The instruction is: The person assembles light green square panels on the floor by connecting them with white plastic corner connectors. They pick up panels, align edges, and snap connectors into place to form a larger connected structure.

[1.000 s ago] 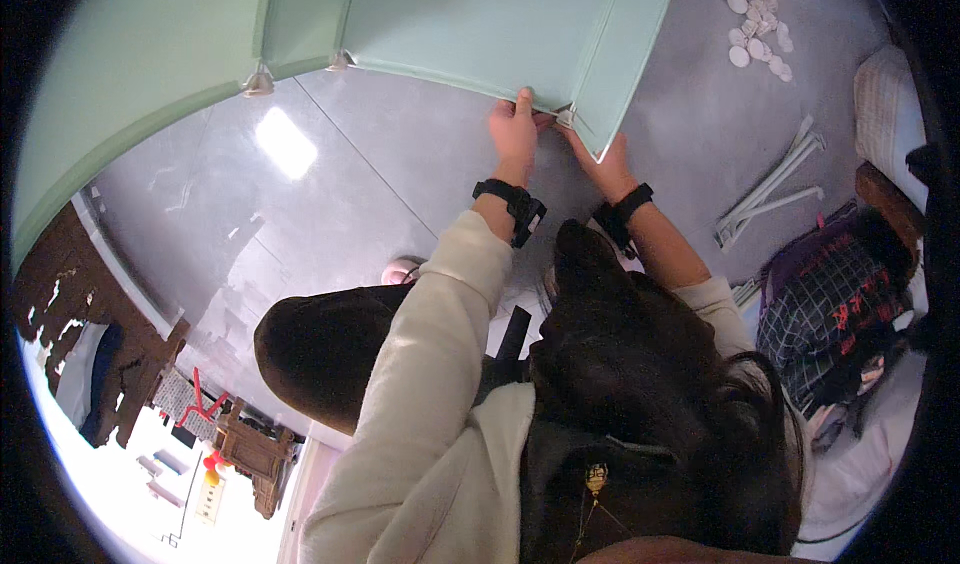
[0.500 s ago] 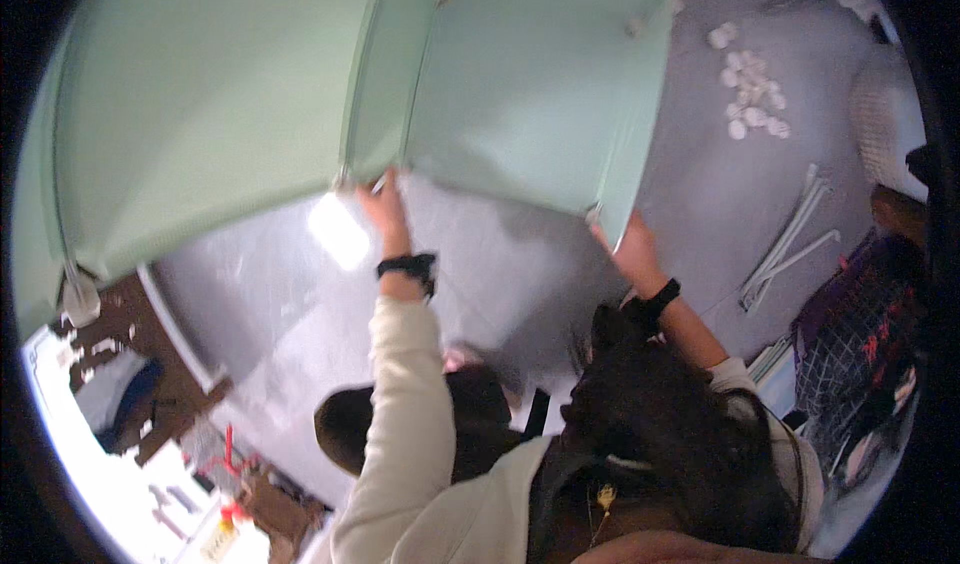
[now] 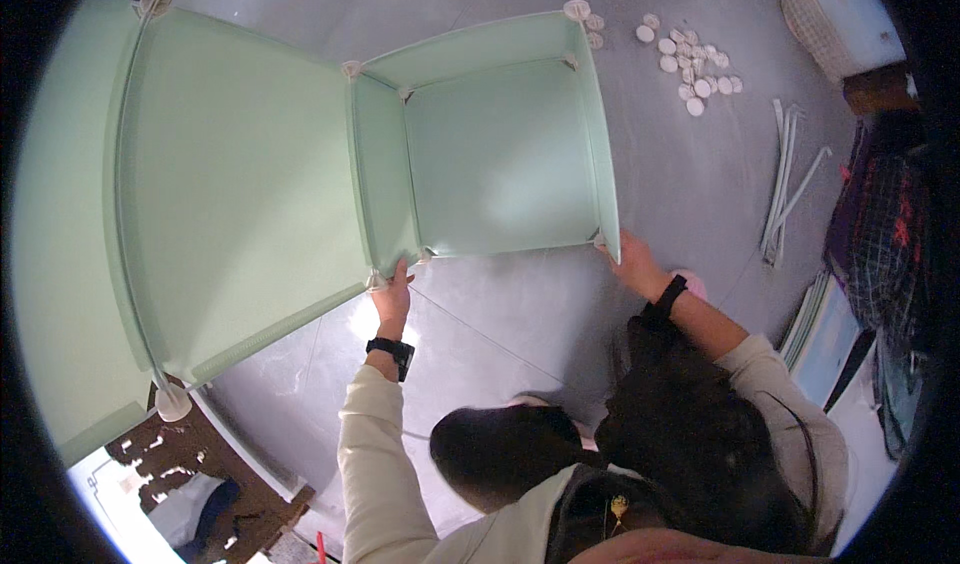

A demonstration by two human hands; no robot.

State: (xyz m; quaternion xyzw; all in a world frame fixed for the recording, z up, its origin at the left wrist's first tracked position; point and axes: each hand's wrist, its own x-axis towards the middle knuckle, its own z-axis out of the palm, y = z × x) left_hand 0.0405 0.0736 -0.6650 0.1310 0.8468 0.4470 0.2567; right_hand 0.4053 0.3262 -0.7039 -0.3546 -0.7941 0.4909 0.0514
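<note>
A pale green panel storage cabinet (image 3: 235, 184) stretches from the left to the middle, its panels joined at the corners by whitish round connectors (image 3: 576, 11). At its right end is an open box-shaped compartment (image 3: 505, 154). My left hand (image 3: 393, 299) is closed at the near corner between this compartment and the larger panel, by a connector (image 3: 376, 282). My right hand (image 3: 637, 269) grips the near right corner of the compartment, its fingers partly hidden by the side panel (image 3: 604, 144). Both wrists carry black bands.
Many loose round connectors (image 3: 695, 64) lie on the grey floor (image 3: 480, 334) at the far right. Thin metal rods (image 3: 780, 184) lie nearer. A dark patterned cloth (image 3: 880, 224) and stacked flat panels (image 3: 815, 324) are along the right. Brown matting (image 3: 225, 464) is at the lower left.
The cabinet sits lower in the picture, and its far corners have come into sight. Both hands keep their places at its near corners. The floor items have shifted in view.
</note>
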